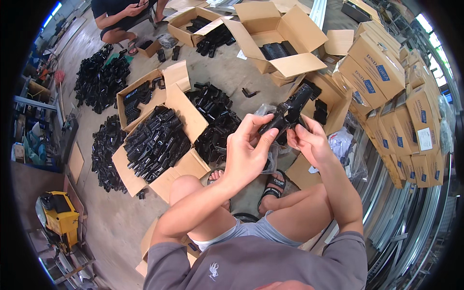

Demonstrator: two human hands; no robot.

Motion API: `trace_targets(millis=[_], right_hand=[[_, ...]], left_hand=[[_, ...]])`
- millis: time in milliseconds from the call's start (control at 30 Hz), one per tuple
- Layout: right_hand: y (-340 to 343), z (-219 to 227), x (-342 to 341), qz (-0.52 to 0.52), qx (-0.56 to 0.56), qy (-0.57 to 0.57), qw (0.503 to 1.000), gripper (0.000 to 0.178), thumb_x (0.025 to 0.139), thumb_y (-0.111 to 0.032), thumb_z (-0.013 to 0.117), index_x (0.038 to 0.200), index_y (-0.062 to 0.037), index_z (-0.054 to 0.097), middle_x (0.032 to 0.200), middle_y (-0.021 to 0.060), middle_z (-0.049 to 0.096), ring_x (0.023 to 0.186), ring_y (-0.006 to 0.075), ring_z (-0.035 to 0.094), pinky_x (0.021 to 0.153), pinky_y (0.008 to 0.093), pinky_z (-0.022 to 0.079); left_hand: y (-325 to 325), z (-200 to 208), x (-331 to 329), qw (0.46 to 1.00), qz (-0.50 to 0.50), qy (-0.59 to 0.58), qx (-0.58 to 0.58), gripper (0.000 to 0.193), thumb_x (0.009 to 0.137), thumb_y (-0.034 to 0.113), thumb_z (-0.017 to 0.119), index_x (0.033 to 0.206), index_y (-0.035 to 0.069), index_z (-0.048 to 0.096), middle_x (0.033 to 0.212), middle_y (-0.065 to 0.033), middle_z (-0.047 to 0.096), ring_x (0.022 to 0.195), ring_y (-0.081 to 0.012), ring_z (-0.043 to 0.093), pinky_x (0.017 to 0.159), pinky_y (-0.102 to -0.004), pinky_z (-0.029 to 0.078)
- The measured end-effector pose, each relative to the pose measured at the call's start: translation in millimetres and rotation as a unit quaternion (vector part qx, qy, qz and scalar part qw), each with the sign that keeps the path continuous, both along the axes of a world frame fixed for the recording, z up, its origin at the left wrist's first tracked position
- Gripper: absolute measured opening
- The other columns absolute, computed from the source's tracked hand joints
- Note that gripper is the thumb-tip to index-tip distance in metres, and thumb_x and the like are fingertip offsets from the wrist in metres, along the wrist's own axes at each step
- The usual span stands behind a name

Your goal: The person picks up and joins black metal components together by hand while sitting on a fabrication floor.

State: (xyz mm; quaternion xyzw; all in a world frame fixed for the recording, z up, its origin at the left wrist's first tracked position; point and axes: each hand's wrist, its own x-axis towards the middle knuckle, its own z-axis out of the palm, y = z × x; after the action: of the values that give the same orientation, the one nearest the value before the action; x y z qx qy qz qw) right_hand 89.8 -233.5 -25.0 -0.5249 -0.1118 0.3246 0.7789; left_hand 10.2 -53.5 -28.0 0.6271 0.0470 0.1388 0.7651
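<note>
**While the left hand [249,152] and the right hand [313,142] grip a black part [296,102], the floor [104,208] around them is crowded**

The left hand is closed, its thumb and fingers pinching the near end of the part; the right hand has its bent fingers on the same piece. Whether it is one piece or two joined, I cannot tell. It is raised above the floor, and in this view it covers the left edge of an open right-hand carton [339,108] with more black pieces inside. Crumpled clear plastic [273,162] shows below the hands, partly hidden by them, and a clear bag [357,166] lies by that carton's near corner.

Beyond the left wrist, a nearer heap [212,116] of black pieces lies against the right edge of a heaped carton [181,171]. Past its far edge stands a carton with pieces in rows [176,77]. Two more heaps, a left heap [108,154] and a farther heap [101,77], fill the floor's left side; a yellow machine [70,220] stands near its left edge.

Toward the far edge are a large open carton [263,29] and a smaller carton [181,34] with pieces spread at its near right corner. A seated person [116,19] occupies the far left corner.

Along the right edge, stacked cartons [369,72] stand on a wooden pallet [386,165], with metal profiles [401,232] beside its near edge.
</note>
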Motion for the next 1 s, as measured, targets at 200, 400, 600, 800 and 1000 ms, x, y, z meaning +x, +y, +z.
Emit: trace_targets(millis=[200, 400, 600, 800, 1000], right_hand=[[-1, -4, 4, 0.008, 0.035, -0.009, 0.999, 0.041, 0.093, -0.024, 0.067, 0.118, 0.0037, 0.052, 0.083, 0.0062, 0.057, 0.072, 0.0137, 0.052, 0.062, 0.0251, 0.039], [0, -7, 6, 0.030, 0.016, -0.035, 0.999, 0.043, 0.093, -0.027, 0.068, 0.119, 0.0037, 0.052, 0.082, 0.0059, 0.057, 0.072, 0.0131, 0.051, 0.062, 0.0246, 0.038], [1, -10, 6, 0.026, 0.009, -0.039, 0.999, 0.043, 0.093, -0.028, 0.068, 0.117, 0.0033, 0.053, 0.082, 0.0053, 0.057, 0.072, 0.0128, 0.051, 0.063, 0.0245, 0.038], [8, -4, -1, -0.035, 0.017, -0.023, 0.999, 0.033, 0.095, -0.024, 0.066, 0.114, 0.0014, 0.055, 0.082, 0.0051, 0.058, 0.072, 0.0123, 0.053, 0.063, 0.0241, 0.039], [11, -4, -5, -0.121, -0.140, -0.079, 0.980, 0.024, 0.096, -0.026, 0.066, 0.093, -0.0021, 0.062, 0.075, 0.0030, 0.062, 0.060, 0.0085, 0.055, 0.054, 0.0219, 0.039]], left_hand=[[3, 3, -1, 0.997, 0.016, 0.000, 0.081, 0.027, 0.091, 0.004, 0.068, 0.116, -0.002, 0.063, 0.101, -0.0149, 0.072, 0.087, -0.0165, 0.072, 0.075, -0.0301, 0.057], [0, -4, 1, 0.997, 0.028, -0.046, 0.046, 0.026, 0.090, 0.004, 0.068, 0.115, -0.002, 0.062, 0.101, -0.0151, 0.072, 0.086, -0.0169, 0.072, 0.075, -0.0302, 0.057], [3, -1, 0, 0.998, 0.018, -0.033, 0.054, 0.026, 0.090, 0.003, 0.068, 0.114, -0.002, 0.061, 0.101, -0.0148, 0.072, 0.085, -0.0168, 0.072, 0.073, -0.0290, 0.056], [3, -2, 1, 0.996, 0.007, -0.040, 0.075, 0.026, 0.091, 0.005, 0.069, 0.114, -0.003, 0.060, 0.104, -0.0150, 0.072, 0.090, -0.0161, 0.071, 0.075, -0.0290, 0.056], [6, -10, 9, 0.977, -0.101, 0.089, -0.166, 0.028, 0.094, 0.009, 0.069, 0.116, 0.000, 0.055, 0.110, -0.0143, 0.071, 0.097, -0.0124, 0.066, 0.085, -0.0283, 0.054]])
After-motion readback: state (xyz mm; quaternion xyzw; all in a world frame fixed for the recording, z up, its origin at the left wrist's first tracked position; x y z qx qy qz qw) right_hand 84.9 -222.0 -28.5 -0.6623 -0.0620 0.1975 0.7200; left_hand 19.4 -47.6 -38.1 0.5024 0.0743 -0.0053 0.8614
